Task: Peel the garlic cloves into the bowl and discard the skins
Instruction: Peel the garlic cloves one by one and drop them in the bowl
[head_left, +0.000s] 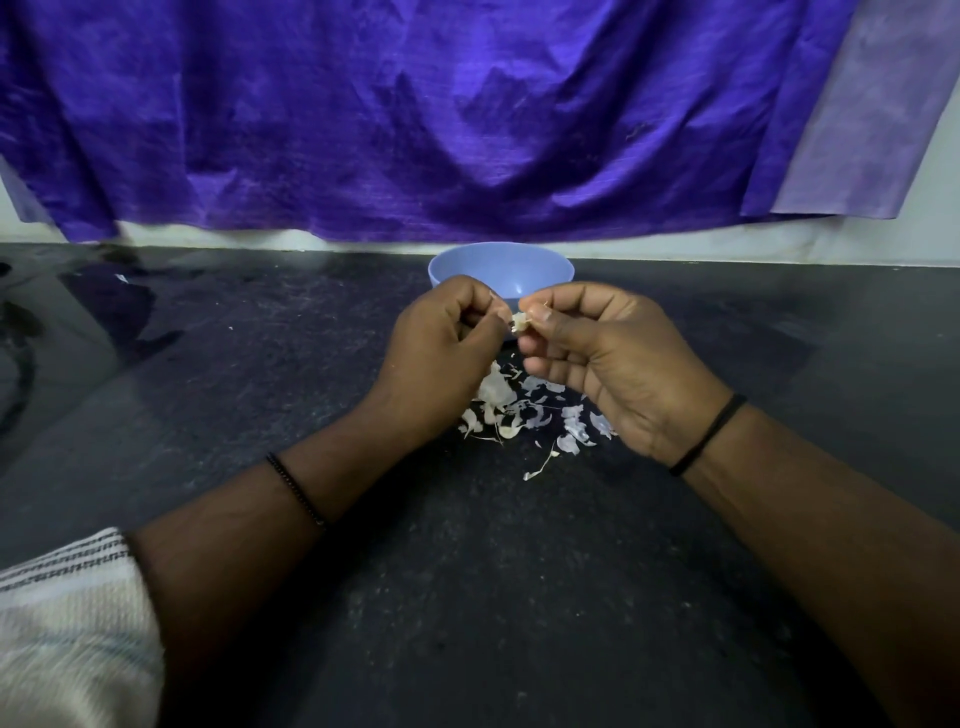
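Observation:
A small pale garlic clove (518, 321) with loose skin sits between my two hands, just in front of the blue bowl (501, 267). My left hand (441, 343) has its fingers curled and pinches the clove's left side. The thumb and fingers of my right hand (597, 353) pinch its right side. Under my hands, a heap of white garlic skins (524, 410) lies scattered on the dark counter (467, 571). What the bowl holds is hidden by my hands and its rim.
A purple cloth (467, 114) hangs on the wall behind the bowl, down to the counter's back edge. A striped pale sleeve (67, 618) shows at the lower left. Wet patches (31, 332) glisten on the counter's left side.

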